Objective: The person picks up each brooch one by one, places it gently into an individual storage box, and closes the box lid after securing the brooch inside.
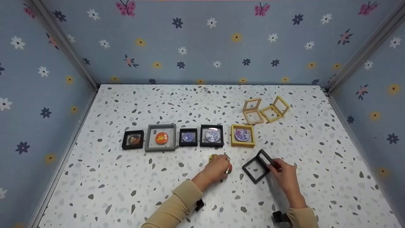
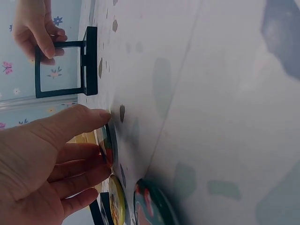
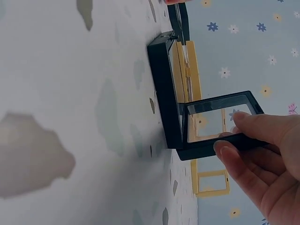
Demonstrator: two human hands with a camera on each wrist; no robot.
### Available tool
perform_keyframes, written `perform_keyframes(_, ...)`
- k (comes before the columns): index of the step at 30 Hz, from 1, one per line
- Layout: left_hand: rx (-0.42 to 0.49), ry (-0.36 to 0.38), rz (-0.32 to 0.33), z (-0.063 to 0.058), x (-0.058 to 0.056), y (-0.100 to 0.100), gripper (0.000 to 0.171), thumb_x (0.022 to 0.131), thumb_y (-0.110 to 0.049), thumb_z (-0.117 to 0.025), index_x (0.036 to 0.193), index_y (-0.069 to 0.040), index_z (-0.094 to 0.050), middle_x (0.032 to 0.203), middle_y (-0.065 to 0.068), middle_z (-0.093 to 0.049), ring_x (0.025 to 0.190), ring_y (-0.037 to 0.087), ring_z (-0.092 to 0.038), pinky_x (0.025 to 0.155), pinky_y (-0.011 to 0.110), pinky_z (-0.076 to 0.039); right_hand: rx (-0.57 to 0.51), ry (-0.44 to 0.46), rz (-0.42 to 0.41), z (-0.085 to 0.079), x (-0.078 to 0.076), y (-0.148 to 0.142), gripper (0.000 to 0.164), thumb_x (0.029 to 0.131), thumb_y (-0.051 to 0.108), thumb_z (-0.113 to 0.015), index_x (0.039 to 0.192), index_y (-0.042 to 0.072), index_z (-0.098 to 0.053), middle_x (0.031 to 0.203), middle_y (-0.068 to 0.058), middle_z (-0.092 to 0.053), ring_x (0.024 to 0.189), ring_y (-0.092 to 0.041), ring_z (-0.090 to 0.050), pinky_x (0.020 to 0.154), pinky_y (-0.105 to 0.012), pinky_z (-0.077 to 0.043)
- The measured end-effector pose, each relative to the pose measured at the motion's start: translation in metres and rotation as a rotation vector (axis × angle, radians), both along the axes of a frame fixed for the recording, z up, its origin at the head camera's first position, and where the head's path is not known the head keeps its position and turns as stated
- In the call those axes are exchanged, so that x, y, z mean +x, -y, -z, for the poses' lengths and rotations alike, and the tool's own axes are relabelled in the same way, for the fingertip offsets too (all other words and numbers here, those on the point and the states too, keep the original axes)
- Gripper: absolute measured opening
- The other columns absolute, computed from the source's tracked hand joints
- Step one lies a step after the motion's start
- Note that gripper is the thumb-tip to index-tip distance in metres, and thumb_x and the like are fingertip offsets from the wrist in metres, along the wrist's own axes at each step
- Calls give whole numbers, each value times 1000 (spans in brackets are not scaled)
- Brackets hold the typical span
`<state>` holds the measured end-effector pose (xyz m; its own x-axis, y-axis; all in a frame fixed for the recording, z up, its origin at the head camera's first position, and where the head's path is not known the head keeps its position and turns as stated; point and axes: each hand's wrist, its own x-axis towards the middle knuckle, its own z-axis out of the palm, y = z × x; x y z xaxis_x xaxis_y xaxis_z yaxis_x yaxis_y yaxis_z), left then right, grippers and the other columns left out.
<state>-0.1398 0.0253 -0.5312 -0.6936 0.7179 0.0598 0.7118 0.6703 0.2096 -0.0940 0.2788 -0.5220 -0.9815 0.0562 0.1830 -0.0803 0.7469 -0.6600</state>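
Observation:
My left hand is low over the speckled table, pinching a round badge by its edges between thumb and fingers. Beside it lie a yellow-rimmed badge and a dark-rimmed badge with pink on it; in the head view the hand covers most of these. To the right, a black display frame stands hinged open, one half flat on the table and the other raised. My right hand grips the raised half between thumb and fingers, its clear window showing in the right wrist view.
Behind my hands runs a row of closed display frames holding round badges: a black one, a grey one, two more black ones and a yellow one. Farther back, a tan frame and a yellow frame stand open. Patterned walls enclose the table.

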Motion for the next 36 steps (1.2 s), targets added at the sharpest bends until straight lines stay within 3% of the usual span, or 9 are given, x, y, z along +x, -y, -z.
perform_keyframes(7,8,57,-16,-1,1,-2,16,66,-19,-73,77,-11,-66,86,4,-56,80,20,-53,73,31,-43,-5,5,-1,0,0,0,16,78,2,-67,93,-2,-64,81,-11,-64,74,-23,-59,65,-36,-51)
perform_keyframes(14,31,-2,22,-1,5,-7,13,66,-21,-72,77,-15,-69,80,1,-56,78,18,-51,70,28,-42,-1,-14,-1,1,-1,-1,15,78,2,-67,92,-2,-64,80,-10,-64,72,-22,-59,63,-35,-51)
perform_keyframes(23,77,22,-50,-8,12,-23,26,66,-24,-72,80,-7,-59,83,3,-52,73,16,-52,69,27,-46,-16,-21,2,2,0,-1,14,78,4,-67,91,-2,-65,77,-9,-64,71,-21,-60,63,-35,-51)
perform_keyframes(31,171,17,0,-11,14,-42,21,66,-23,-72,81,-12,-62,82,0,-48,73,13,-49,69,22,-43,-16,-15,7,2,0,-1,14,79,4,-67,91,-2,-65,79,-9,-64,72,-22,-60,63,-35,-51)
perform_keyframes(36,168,-10,10,-13,14,-56,23,68,-26,-71,83,-11,-62,82,1,-49,73,13,-48,68,22,-43,-19,-21,6,2,0,0,14,78,3,-68,91,-1,-65,79,-10,-65,72,-22,-60,63,-35,-51)
